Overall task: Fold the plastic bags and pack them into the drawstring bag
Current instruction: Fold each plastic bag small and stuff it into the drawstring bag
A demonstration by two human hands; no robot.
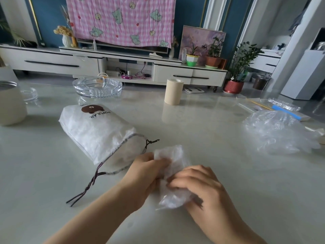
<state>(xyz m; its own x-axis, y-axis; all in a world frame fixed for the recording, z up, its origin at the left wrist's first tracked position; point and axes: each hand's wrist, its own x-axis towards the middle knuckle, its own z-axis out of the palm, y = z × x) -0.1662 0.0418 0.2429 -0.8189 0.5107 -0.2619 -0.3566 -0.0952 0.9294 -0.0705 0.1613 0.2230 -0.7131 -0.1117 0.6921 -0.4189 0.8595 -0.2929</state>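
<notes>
A white drawstring bag (98,131) with a brown bear print lies on its side on the table, its open mouth facing me, its dark cord trailing toward the front left. Just right of that mouth I hold a folded clear plastic bag (173,156) between both hands. My left hand (146,175) pinches its upper left edge. My right hand (197,182) grips its lower part with curled fingers. A loose heap of crumpled clear plastic bags (276,131) sits at the right of the table.
A glass ashtray (97,87) and a beige cylinder (173,91) stand at the far side of the pale table (211,173). A cream jar (10,103) is at the left edge. Packets and a clear tray (284,104) lie far right.
</notes>
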